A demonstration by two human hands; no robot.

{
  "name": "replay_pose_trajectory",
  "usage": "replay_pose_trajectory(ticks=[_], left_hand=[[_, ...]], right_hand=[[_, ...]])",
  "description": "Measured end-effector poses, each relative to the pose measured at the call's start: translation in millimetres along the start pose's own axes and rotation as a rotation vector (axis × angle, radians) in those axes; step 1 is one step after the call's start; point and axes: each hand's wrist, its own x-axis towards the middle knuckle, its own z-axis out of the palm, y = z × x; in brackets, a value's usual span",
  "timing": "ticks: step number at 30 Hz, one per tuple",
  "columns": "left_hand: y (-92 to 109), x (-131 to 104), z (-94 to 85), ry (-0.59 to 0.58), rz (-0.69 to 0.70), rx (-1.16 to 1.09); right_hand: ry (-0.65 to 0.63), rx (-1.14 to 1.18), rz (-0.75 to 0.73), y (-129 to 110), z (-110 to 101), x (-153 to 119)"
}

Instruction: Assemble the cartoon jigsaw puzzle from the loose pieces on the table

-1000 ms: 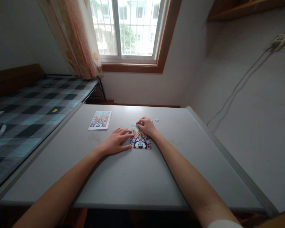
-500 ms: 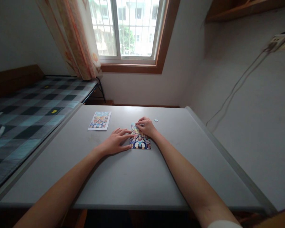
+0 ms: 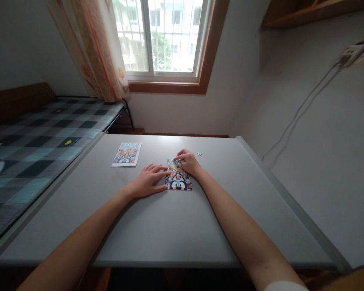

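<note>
A small jigsaw puzzle (image 3: 179,184) lies flat on the table, its lower part showing a blue dog's face amid many colours. My left hand (image 3: 148,180) rests on the tabletop with fingers spread, the fingertips touching the puzzle's left edge. At the puzzle's upper part is my right hand (image 3: 187,161), its index finger stretched onto the surface and the other fingers curled. Nothing can be made out in its grasp. This hand covers the puzzle's upper right. Just beyond it sit a few loose puzzle pieces (image 3: 199,153).
A printed picture card (image 3: 126,154) with the same design lies to the left on the grey-white table (image 3: 157,230). Left of the table stands a bed with a checked mattress (image 3: 45,141). A window (image 3: 170,36) is ahead; a cable (image 3: 297,113) hangs on the right wall.
My right hand has changed from a pinch of thumb and index finger to an extended index finger pressing on the puzzle. The left hand stays in place.
</note>
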Motion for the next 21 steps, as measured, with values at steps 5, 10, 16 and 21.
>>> replay_pose_trajectory(ticks=[5,10,16,21], left_hand=[[0,0,-0.5,0.003,0.005,0.001],[-1,0,0.6,-0.004,-0.004,0.005],[-1,0,0.6,-0.006,-0.007,0.0],[0,0,-1.0,-0.008,-0.005,-0.005]], right_hand=[[-0.025,-0.114,-0.029,-3,-1,-1],[-0.034,-0.22,-0.017,-8,-2,-1],[-0.014,-0.231,0.02,-10,-1,-3],[0.061,-0.152,0.004,-11,-5,-3]])
